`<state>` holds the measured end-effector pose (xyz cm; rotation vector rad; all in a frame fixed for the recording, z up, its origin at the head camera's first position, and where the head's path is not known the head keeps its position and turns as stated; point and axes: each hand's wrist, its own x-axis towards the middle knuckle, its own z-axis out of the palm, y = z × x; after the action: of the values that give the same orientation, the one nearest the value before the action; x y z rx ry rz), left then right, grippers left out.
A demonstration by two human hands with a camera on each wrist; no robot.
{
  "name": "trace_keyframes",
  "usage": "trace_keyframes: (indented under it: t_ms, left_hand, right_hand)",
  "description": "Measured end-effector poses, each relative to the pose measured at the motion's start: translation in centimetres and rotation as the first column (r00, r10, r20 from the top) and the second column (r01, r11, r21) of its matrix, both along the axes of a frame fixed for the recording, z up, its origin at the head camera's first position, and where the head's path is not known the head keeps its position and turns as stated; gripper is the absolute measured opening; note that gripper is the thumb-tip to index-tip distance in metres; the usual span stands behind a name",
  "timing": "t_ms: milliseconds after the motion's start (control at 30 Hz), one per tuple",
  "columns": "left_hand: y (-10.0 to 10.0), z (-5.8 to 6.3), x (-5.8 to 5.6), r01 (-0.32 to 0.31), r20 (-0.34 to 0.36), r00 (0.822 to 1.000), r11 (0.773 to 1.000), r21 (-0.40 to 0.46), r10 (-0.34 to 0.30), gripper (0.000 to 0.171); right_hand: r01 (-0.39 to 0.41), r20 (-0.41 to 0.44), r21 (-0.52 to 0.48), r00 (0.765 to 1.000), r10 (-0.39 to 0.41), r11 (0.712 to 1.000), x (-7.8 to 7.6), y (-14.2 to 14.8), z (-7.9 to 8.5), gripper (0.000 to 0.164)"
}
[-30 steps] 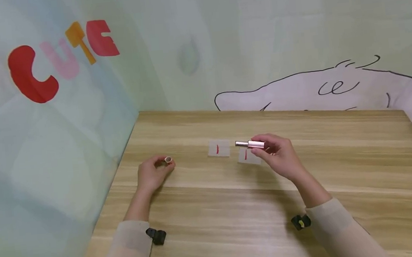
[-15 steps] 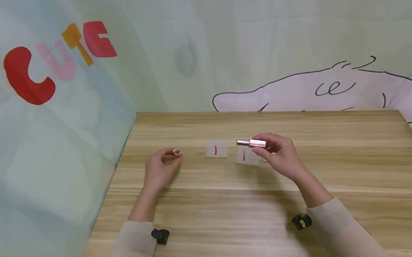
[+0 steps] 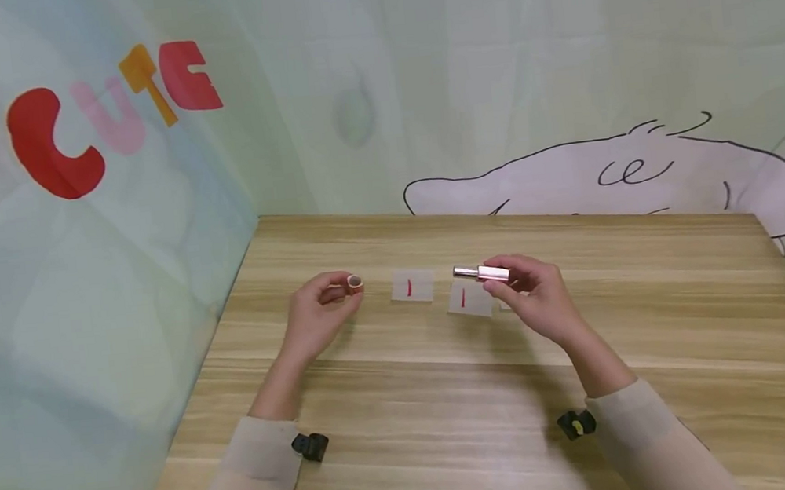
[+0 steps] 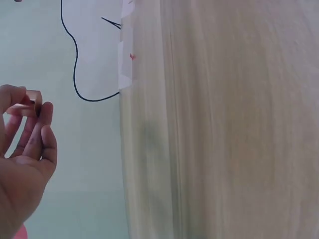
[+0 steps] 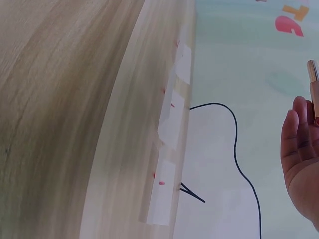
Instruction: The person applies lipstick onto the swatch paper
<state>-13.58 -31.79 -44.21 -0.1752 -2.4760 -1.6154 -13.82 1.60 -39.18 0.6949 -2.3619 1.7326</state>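
Note:
In the head view my left hand (image 3: 317, 315) pinches a small pinkish cap (image 3: 355, 282) between thumb and fingers, its hollow end showing. To the right, my right hand (image 3: 541, 298) grips a lipstick tube (image 3: 492, 273) by its pink metallic body. The tube's slimmer shiny end points left toward the cap, with a wide gap between them. Both are raised over the table. The left wrist view shows the cap (image 4: 35, 94) at the fingertips; the right wrist view catches the lipstick tube (image 5: 313, 74) at its edge, partly cut off.
Two clear-looking cards with red marks, a left card (image 3: 412, 286) and a right card (image 3: 470, 299), lie on the wooden table (image 3: 409, 417) below the hands. A third card (image 3: 506, 304) is mostly hidden by my right hand. Printed cloth walls (image 3: 320, 86) stand behind and left.
My left hand has moved right and slightly away from me with the cap, narrowing the gap to the lipstick tube. My right hand has stayed nearly still.

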Motion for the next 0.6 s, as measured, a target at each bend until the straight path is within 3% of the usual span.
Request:
trace_keyframes:
  t_ms: [300,500,600]
  left_hand:
    - [1.1,0.6,-0.8,0.047,-0.083,0.995,0.999,-0.024,-0.049,0.021]
    - [1.6,1.2,-1.0,0.057,-0.092,0.994,0.997,-0.054,-0.062,0.021]
    - [1.8,1.6,-1.0,0.066,-0.105,0.992,0.996,-0.063,-0.072,0.020]
  right_hand:
    - [0.011,-0.019,0.007,1.000,-0.011,1.000,-0.4,0.6,0.0,0.025]
    - [0.022,-0.030,0.025,0.999,-0.021,0.999,-0.2,0.8,0.6,0.023]
    - [0.027,-0.032,0.031,0.999,-0.026,0.999,-0.8,1.3,-0.1,0.024]
